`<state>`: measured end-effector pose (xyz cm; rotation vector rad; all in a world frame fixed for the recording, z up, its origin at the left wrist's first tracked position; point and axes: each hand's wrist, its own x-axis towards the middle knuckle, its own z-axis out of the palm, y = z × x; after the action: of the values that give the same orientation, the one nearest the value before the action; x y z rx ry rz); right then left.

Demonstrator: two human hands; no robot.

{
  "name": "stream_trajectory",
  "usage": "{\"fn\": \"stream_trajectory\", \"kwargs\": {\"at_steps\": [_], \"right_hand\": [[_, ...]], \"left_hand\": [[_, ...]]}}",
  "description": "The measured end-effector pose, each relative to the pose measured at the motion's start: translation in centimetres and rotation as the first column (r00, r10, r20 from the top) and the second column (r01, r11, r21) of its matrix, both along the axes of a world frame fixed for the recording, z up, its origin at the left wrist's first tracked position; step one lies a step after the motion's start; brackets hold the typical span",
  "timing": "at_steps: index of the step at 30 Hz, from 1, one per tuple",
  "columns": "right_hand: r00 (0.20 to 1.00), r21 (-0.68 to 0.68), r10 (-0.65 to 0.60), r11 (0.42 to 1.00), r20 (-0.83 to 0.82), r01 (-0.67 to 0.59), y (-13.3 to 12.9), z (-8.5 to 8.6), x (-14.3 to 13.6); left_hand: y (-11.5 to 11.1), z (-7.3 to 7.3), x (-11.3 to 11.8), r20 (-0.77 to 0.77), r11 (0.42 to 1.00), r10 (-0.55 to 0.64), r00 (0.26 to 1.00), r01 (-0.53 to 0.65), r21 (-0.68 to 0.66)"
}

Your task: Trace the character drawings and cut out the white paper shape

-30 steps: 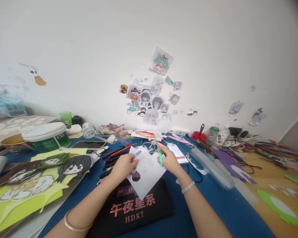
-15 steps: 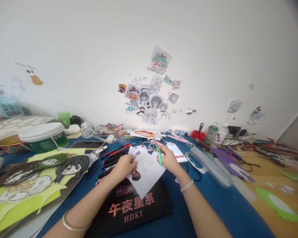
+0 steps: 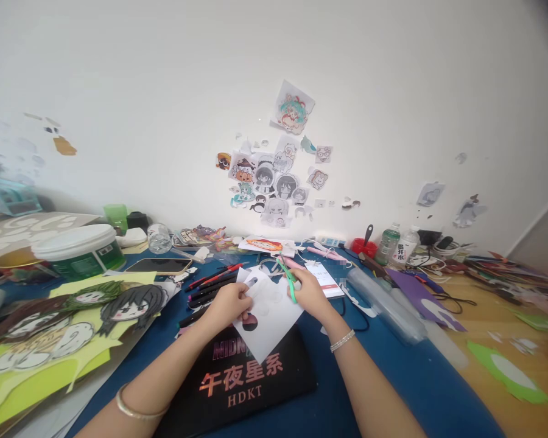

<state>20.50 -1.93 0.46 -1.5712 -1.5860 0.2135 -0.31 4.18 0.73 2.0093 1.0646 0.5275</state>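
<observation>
My left hand (image 3: 232, 304) pinches the left edge of a white sheet of paper (image 3: 267, 337), which has cut-out openings and faint drawing on it. In my right hand (image 3: 305, 292) is a pair of green scissors (image 3: 291, 281), its fingers wrapped round the handles. The blades point up and away at the paper's upper right edge; whether they are apart I cannot tell. Below the paper lies a black pouch (image 3: 251, 389) with pink lettering, seen through one of the openings. Several black markers (image 3: 210, 295) lie left of the paper.
A phone (image 3: 322, 278) with a lit screen lies beyond my right hand, near clear plastic rolls (image 3: 383, 304). To the left are paper cut-outs (image 3: 128, 307), a white-lidded tub (image 3: 75, 249) and a dark phone (image 3: 159, 266). Bottles (image 3: 389, 243) stand at the back right.
The scissors' blades have tipped slightly left, while both hands stay in nearly the same place. The whole view has shifted a little.
</observation>
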Motion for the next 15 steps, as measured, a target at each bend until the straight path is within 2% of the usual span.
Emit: {"fn": "stream_trajectory", "kwargs": {"at_steps": [8, 15], "right_hand": [[0.999, -0.022, -0.016, 1.0, 0.034, 0.017, -0.16, 0.11, -0.21], [0.999, 0.014, -0.016, 1.0, 0.052, 0.016, -0.17, 0.26, -0.18]], "left_hand": [[-0.55, 0.16, 0.33, -0.021, 1.0, 0.001, 1.0, -0.001, 0.011], [-0.37, 0.39, 0.21, -0.046, 0.996, 0.036, 0.998, -0.032, 0.085]]}}
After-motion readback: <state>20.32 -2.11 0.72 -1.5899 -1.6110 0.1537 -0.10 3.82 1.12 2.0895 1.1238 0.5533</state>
